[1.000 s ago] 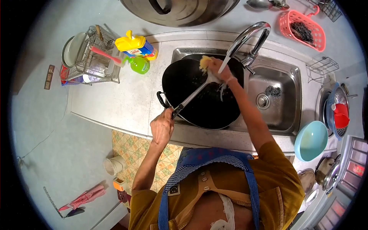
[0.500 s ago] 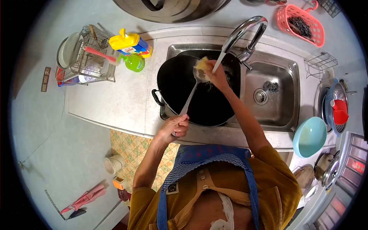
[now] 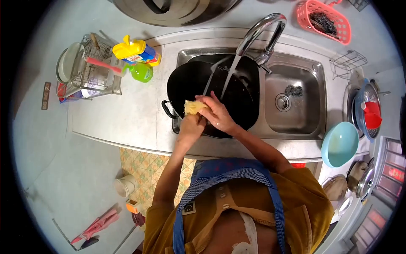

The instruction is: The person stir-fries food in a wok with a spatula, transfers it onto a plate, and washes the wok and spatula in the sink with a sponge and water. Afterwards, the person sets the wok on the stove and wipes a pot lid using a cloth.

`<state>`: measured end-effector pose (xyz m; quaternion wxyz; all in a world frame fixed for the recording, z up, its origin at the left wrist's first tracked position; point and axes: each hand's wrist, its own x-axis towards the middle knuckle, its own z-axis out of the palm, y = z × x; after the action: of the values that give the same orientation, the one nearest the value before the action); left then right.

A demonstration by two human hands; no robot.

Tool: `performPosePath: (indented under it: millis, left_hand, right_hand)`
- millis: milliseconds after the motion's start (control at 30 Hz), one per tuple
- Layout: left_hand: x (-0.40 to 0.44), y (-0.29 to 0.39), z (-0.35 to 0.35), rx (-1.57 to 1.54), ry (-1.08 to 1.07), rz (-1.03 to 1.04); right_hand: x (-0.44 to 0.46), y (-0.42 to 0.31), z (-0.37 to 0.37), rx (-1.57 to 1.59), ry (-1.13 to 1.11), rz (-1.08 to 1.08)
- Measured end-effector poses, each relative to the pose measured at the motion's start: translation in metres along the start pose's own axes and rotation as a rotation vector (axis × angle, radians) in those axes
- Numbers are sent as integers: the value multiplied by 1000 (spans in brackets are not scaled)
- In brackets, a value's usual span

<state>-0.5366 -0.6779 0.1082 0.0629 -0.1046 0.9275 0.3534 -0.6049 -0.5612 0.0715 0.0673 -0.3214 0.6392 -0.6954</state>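
Observation:
My left hand (image 3: 191, 130) is closed around the lower handle of a long metal ladle (image 3: 208, 84), near the front rim of a large black pot (image 3: 182, 80). The ladle's head points away from me over the pot, beside running water. In my right hand (image 3: 218, 115) is a pale yellow, fibrous scrubbing sponge (image 3: 193, 106), pressed around the handle just above my left hand. Water falls from the chrome faucet (image 3: 272, 40) into the pot, which sits in the left sink basin.
A steel basin (image 3: 313, 122) with a dark scrubber (image 3: 294, 90) lies to the right. Yellow (image 3: 137, 51) and green (image 3: 141, 73) bottles stand left, by a wire dish rack (image 3: 95, 72). A turquoise bowl (image 3: 340, 144) is at the right edge; a big lid (image 3: 182, 10) is behind.
My right hand has moved with the sponge from the ladle's head, under the faucet, down toward me to the handle near my left hand. The ladle's head has turned.

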Motion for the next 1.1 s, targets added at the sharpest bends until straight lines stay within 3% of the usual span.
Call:
performPosePath:
  millis: [67,133,200,233,267,333,367,400,467,500,567,633,667,733,800,833,933,1000,1067,1100]
  left_hand:
    - [-7,12,-3,266,167,-20]
    - [-10,19,-7,236,184,-30]
    - [-11,21,-11,205,240,124]
    - [-10,22,-14,234,237,117]
    - [-7,25,-18,234,239,120]
    - [4,32,-30,210,202,101]
    - [30,44,-46,309,222,219]
    - [49,42,-50,302,244,334]
    - [80,56,-61,316,148,444]
    - [90,66,-64,263,172,442]
    - [116,70,-59,211,200,452]
    - [153,36,-21,-292,177,419]
    - [165,26,2,-644,7,371]
    - [157,49,23,-923,-104,130]
    - [153,65,40,-812,-184,263]
    - [166,56,60,-698,-94,219]
    - [173,65,65,-689,-173,155]
    - [173,74,58,-654,-218,120]
    - [173,70,49,-727,-458,-26]
    - [171,70,49,-765,-428,42]
  right_hand:
    - [8,-3,-7,-278,-59,-46]
    - [26,6,-14,-557,-141,-100]
    - [45,14,-24,-687,-268,-10]
    - [50,37,-28,-684,-166,-100]
    - [55,54,-34,-722,-116,-29]
    - [63,59,-50,-732,-235,138]
    - [53,66,-51,-23,-255,361]
    - [48,57,-46,156,-213,497]
    - [48,48,-46,372,-200,307]
    - [48,48,-49,366,-202,298]
    - [46,63,-59,334,12,369]
    - [41,80,-61,489,98,352]
    - [39,83,-64,650,179,343]
    - [32,91,-68,678,156,328]
    - [21,119,-68,211,328,235]
    - [18,116,-67,208,337,238]
    - [17,90,-73,240,514,220]
    - [11,69,-92,380,373,288]
    - [17,65,-101,459,361,282]
    - [23,63,-106,564,327,290]
